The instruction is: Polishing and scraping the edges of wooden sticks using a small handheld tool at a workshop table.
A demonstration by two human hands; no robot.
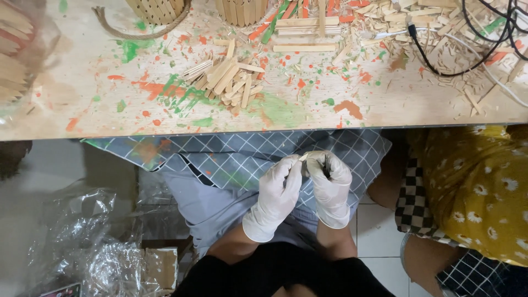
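Both my hands wear white gloves and meet over my lap, below the table edge. My left hand point(276, 192) and my right hand point(330, 184) pinch together a small pale wooden stick piece point(303, 157) between their fingertips. A dark thin object, maybe a tool, shows in my right hand's grip; I cannot tell what it is. A grey checked apron point(231, 154) with paint stains lies across my lap under the hands. On the table above sits a pile of short cut wooden sticks point(225, 80).
The paint-spattered wooden table point(99, 104) carries stacked flat sticks point(306, 25), scattered offcuts point(440, 33), black and white cables point(467, 49) and stick-built holders point(159, 8) at the back. Another person in a yellow flowered garment point(478, 187) sits at my right. Crumpled clear plastic point(82, 242) lies on the floor left.
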